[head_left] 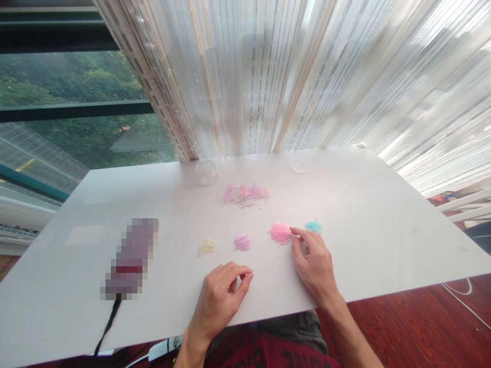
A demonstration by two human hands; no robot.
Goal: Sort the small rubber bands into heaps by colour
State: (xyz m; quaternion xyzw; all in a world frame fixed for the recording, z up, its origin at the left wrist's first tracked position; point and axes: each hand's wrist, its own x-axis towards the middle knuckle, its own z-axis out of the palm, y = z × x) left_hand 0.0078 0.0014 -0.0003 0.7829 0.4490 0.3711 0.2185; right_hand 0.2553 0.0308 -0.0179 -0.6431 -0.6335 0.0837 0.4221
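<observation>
Head view: two bare hands among small heaps of coloured strands on a white table

Take the lilac heap (243,242) as the centre of a clock face. The mixed pastel heap (246,194), the widest, lies at twelve. The pale yellow heap (207,247) sits near nine; the pink heap (280,232) is at three, with the blue heap (313,226) farther out that way.

The right hand (316,260), between three and four, has thumb and forefinger drawn close at the pink heap's right edge; whether they grip a strand, I cannot tell. The left hand (220,294), at seven, rests on the white table (368,214), its thumb and forefinger tips nearly meeting; anything between them is too small to make out.

A clear round container (206,173) stands at eleven, and a clear shallow disc (299,167) lies at one. Far out at nine is a blurred purple item (134,255) with a black strap (109,324) running down from it. Striped sheer curtains (249,76) hang beyond twelve.
</observation>
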